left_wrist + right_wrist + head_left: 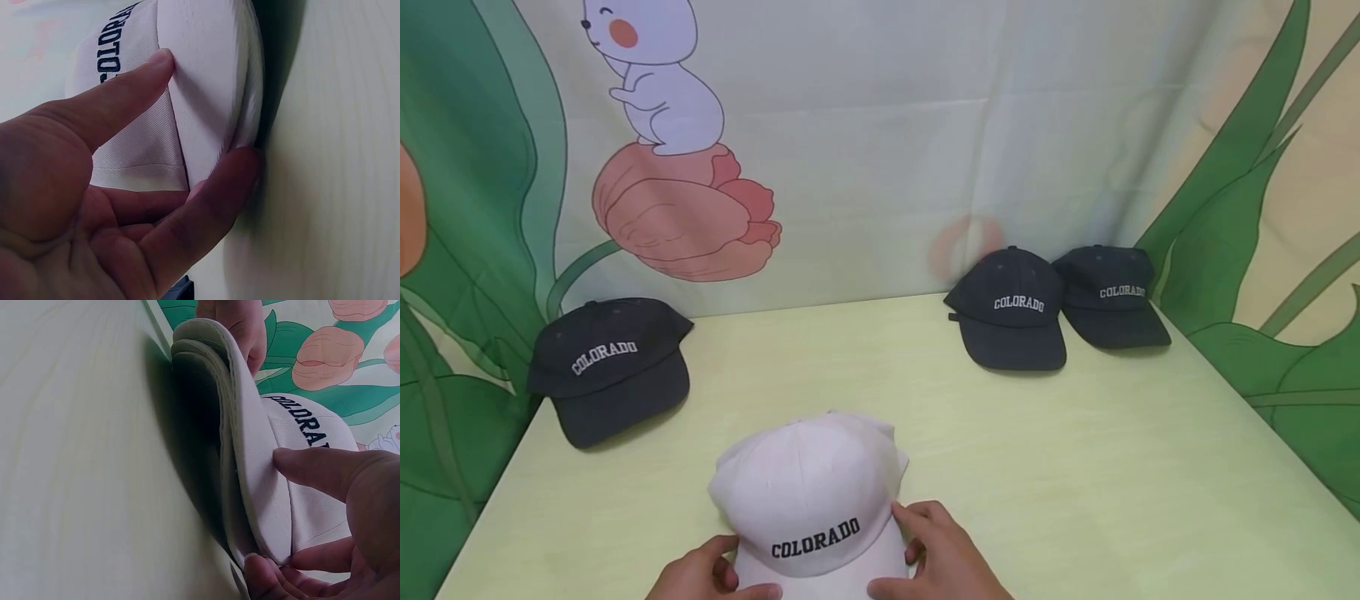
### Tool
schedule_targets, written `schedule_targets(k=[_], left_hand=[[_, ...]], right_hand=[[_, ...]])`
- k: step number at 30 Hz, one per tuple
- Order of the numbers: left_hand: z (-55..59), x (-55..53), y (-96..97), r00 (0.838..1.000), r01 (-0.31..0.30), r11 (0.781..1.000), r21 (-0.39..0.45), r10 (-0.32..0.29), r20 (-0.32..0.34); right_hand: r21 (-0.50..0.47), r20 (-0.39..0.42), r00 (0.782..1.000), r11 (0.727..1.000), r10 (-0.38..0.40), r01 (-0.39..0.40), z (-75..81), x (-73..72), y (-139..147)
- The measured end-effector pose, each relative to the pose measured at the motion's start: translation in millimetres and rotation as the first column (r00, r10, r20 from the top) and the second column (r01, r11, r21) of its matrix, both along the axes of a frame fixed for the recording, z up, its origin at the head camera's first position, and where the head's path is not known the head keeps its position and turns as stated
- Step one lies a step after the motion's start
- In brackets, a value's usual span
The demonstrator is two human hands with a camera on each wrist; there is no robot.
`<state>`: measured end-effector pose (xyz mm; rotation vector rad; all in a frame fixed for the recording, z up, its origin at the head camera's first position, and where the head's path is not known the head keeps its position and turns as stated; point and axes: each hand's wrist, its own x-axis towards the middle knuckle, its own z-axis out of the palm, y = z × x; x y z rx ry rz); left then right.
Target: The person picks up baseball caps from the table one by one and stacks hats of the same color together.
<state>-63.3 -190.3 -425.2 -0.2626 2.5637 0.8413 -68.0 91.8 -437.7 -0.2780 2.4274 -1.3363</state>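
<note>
White baseball caps (808,492) lettered COLORADO are nested in a stack at the near middle of the table, brims toward me. Layered brims (250,444) show in the right wrist view; I cannot tell exactly how many. My left hand (696,575) pinches the brim's left side, thumb on top and fingers at the edge and underneath. On the other side my right hand (947,554) grips the brim likewise, its thumb on the upper face. The brim's front edge is cut off in the head view.
One dark COLORADO cap (613,371) lies at the table's left edge. Two more, a dark cap (1011,312) and another dark cap (1112,296), sit side by side at the back right. A printed cloth (865,183) hangs behind the pale table (1075,483).
</note>
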Motion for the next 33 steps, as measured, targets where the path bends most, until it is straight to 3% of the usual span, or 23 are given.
schedule_targets(k=[9, 23, 29, 33], left_hand=[[-0.9, 0.0, -1.0, 1.000, 0.002, 1.000, 0.007, -0.002, -0.003], [-4.1, -1.3, -8.3, 1.000, 0.008, 1.000, -0.002, -0.008, -0.005], [6.6, -8.1, -20.3, 0.999, 0.052, 0.998, -0.040, -0.052, 0.011], [21.5, -13.1, -32.1, 0.997, 0.066, 0.995, -0.068, -0.068, -0.024]], right_hand=[[-0.024, -0.038, 0.999, 1.000, 0.005, -0.006, 1.2, 1.5, 0.7], [-0.031, 0.066, 0.998, 0.999, -0.024, 0.026, 0.8, -0.4, 0.9], [0.027, -0.050, 0.998, 0.999, -0.030, 0.031, 15.0, -4.8, 4.5], [0.045, -0.170, 0.982, 0.995, -0.083, 0.092, 29.7, -12.8, 6.0]])
